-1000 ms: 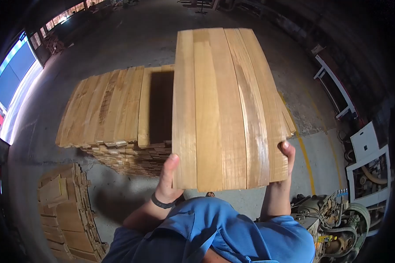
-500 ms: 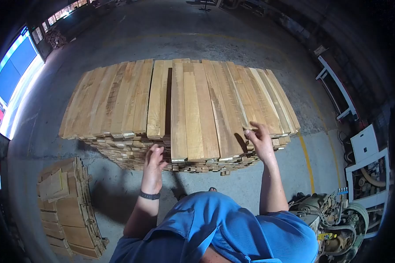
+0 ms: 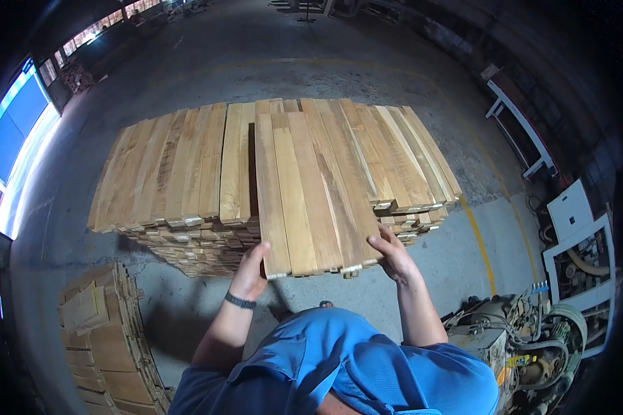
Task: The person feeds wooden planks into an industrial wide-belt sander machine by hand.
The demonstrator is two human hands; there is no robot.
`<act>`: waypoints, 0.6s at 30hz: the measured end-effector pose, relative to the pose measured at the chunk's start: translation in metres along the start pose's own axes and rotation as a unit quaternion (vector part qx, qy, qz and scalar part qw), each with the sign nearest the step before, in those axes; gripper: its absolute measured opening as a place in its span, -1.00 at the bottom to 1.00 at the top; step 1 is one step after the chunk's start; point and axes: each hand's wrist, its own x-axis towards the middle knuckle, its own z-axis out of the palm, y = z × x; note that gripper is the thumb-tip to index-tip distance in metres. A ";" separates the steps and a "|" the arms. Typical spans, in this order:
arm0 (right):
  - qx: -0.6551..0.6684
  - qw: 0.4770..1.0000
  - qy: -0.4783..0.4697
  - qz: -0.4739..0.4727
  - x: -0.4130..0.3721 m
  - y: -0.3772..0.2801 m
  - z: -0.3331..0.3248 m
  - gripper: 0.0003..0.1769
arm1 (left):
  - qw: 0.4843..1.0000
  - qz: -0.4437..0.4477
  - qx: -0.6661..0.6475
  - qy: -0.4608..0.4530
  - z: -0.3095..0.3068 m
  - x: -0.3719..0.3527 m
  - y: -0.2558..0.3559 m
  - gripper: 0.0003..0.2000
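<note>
Several wooden boards point(image 3: 311, 200) lie side by side as a group, jutting toward me from the top of a large wood stack point(image 3: 173, 166). At the group's near left corner is my left hand point(image 3: 249, 270), thumb on the edge board and fingers partly hidden below it. My right hand point(image 3: 394, 257) grips the near right corner, its thumb on top. A dark gap shows on the stack's top along the group's left side.
A lower pile of boards and flat sheets point(image 3: 111, 332) stands at the lower left. Machinery with hoses point(image 3: 533, 353) is at the lower right, near a white frame point(image 3: 578, 270). A bright doorway point(image 3: 21, 145) is at the far left.
Both hands have closed in on the near corners of the board group. The group has slid toward me, farther past the stack's front edge.
</note>
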 end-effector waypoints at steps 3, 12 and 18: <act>0.070 0.994 -0.053 0.061 0.006 0.026 -0.042 -0.07 | 0.998 -0.038 -0.021 -0.035 -0.005 -0.017 -0.020 -0.41; 0.276 0.957 -0.078 0.047 0.037 0.071 -0.033 0.00 | 0.984 0.036 -0.173 0.028 0.033 -0.013 -0.049 -0.33; 0.272 0.950 -0.130 0.078 0.036 0.054 -0.050 -0.10 | 0.983 0.052 -0.150 0.096 0.074 -0.044 -0.041 -0.42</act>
